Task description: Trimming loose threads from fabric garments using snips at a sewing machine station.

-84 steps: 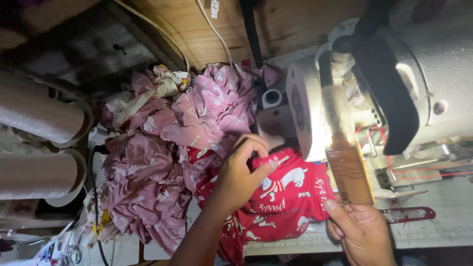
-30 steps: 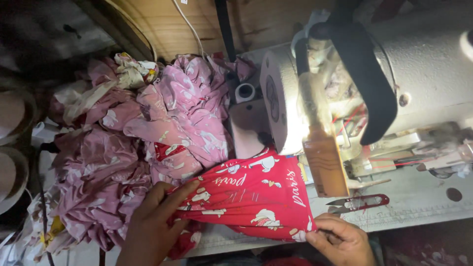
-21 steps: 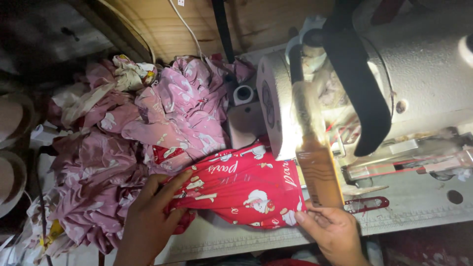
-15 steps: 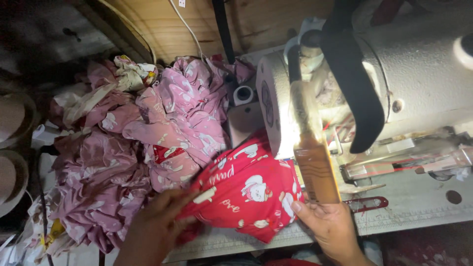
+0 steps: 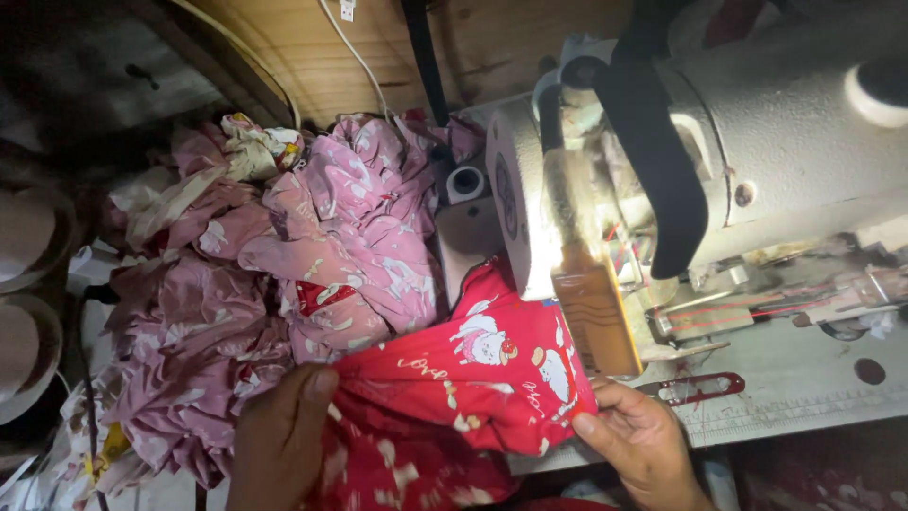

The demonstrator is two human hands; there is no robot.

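Observation:
A red printed cloth (image 5: 473, 388) with white cartoon figures lies bunched on the sewing table, just left of the machine's lit needle area (image 5: 586, 303). My left hand (image 5: 279, 440) presses on its left edge, fingers resting on the fabric. My right hand (image 5: 638, 440) pinches the cloth's right corner near the table's front edge. The grey sewing machine (image 5: 776, 151) fills the upper right.
A heap of pink printed fabric (image 5: 284, 274) is piled to the left of the machine. Red thread snips (image 5: 695, 386) lie on the machine bed to the right. Large thread cones (image 5: 24, 284) sit at the far left. A wooden board (image 5: 378, 47) stands behind.
The red cloth was spread flat between both hands, then gathered and pushed up toward the machine. My left hand slid down and left; my right hand stayed at the cloth's right corner.

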